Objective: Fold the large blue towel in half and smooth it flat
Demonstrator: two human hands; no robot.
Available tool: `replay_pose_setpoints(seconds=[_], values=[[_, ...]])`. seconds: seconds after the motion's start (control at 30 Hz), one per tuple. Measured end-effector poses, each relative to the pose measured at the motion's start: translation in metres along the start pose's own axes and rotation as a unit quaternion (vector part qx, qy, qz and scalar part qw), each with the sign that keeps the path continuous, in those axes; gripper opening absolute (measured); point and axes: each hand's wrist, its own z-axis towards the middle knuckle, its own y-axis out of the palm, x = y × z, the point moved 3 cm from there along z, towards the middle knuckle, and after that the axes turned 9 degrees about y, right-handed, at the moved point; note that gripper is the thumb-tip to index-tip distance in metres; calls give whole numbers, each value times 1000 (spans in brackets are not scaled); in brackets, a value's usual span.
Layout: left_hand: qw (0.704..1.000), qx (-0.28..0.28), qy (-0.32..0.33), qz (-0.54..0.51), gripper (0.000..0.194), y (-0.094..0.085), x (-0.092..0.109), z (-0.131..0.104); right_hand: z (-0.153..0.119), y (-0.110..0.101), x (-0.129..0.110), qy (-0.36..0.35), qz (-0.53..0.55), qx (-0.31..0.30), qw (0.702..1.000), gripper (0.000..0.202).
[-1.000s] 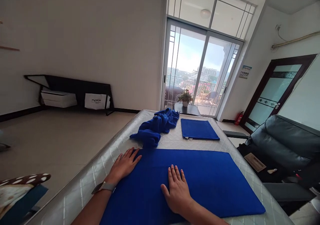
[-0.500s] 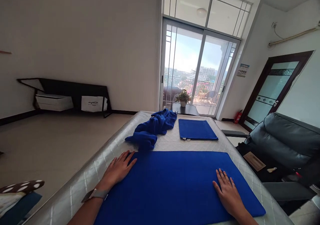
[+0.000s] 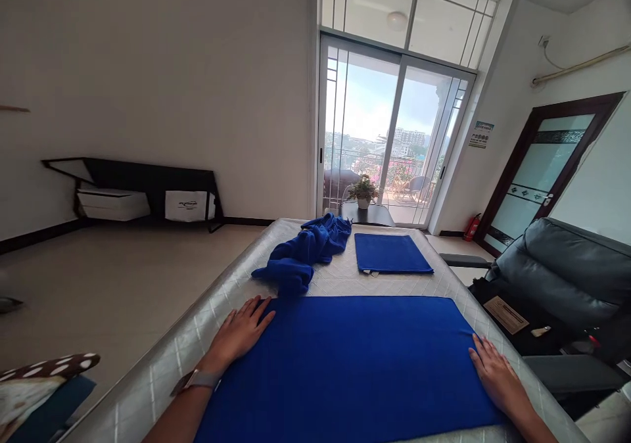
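A large blue cloth [image 3: 355,364] lies spread flat on the pale quilted surface [image 3: 170,344] in front of me. My left hand [image 3: 241,330] rests flat on its far left corner, fingers stretched out. On the cloth's right edge lies my right hand [image 3: 499,372], open, its fingers pointing forward. Beyond the cloth's far edge sits a crumpled blue cloth [image 3: 308,249], touching or nearly touching it. To the right of that heap lies a neatly folded blue cloth [image 3: 393,254] with small white tags at its near edge.
A dark leather armchair [image 3: 576,272] with a cardboard piece [image 3: 506,315] on it stands close on the right. Past the far end, a potted plant [image 3: 363,192] stands on a small table before sliding glass doors. Spotted fabric [image 3: 49,367] shows at lower left.
My right hand has slid right across the spread cloth, from its surface to its right edge. My left hand stays on the far left corner. The view has shifted slightly.
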Motion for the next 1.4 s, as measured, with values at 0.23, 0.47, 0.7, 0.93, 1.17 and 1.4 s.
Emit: replay_pose_setpoints(seconds=[0.23, 0.47, 0.7, 0.93, 1.17, 1.4], values=[[1000, 8, 2, -10, 63, 3, -1, 2, -6, -41, -81, 15, -68, 35, 997, 72], [1000, 24, 1, -18, 62, 7, -3, 2, -91, -85, -305, -275, 111, -58, 953, 63], [1000, 15, 18, -9, 59, -4, 6, 1, -143, -70, -459, -385, 200, -123, 893, 65], [1000, 18, 9, -8, 60, -7, 10, 0, -122, -49, -459, -364, 177, -135, 904, 67], [1000, -6, -6, -11, 65, -1, 4, 0, -61, -49, -367, -312, 118, -145, 931, 69], [999, -9, 35, 1, 59, 2, -8, -3, 4, -51, -245, -264, 78, -150, 949, 72]])
